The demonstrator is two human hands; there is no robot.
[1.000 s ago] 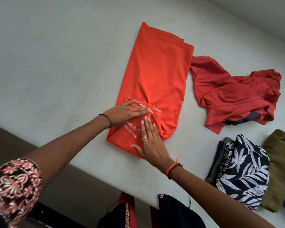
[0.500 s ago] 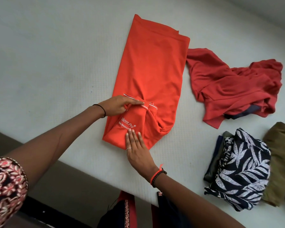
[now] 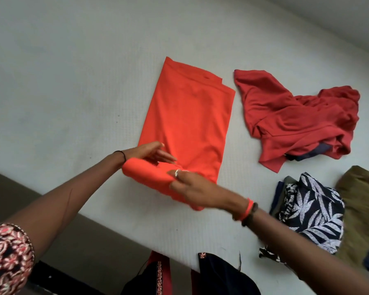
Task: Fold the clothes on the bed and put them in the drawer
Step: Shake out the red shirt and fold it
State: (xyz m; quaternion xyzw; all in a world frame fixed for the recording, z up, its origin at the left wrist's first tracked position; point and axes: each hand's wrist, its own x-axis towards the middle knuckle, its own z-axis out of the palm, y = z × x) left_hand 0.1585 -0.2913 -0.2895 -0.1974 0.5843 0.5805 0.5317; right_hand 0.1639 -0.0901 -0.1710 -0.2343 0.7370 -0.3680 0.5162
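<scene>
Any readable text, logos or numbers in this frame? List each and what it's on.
No text can be read in this frame.
orange shirt: the near end is folded over and no print is showing.
leaf-print garment: pattern only, no words.
red shirt: crumpled, and no lettering is visible.

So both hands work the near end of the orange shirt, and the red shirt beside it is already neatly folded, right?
Not quite. The head view shows the red shirt lying crumpled in a heap, not folded. The rest holds: the left hand and right hand work the near end of the orange shirt.
</scene>
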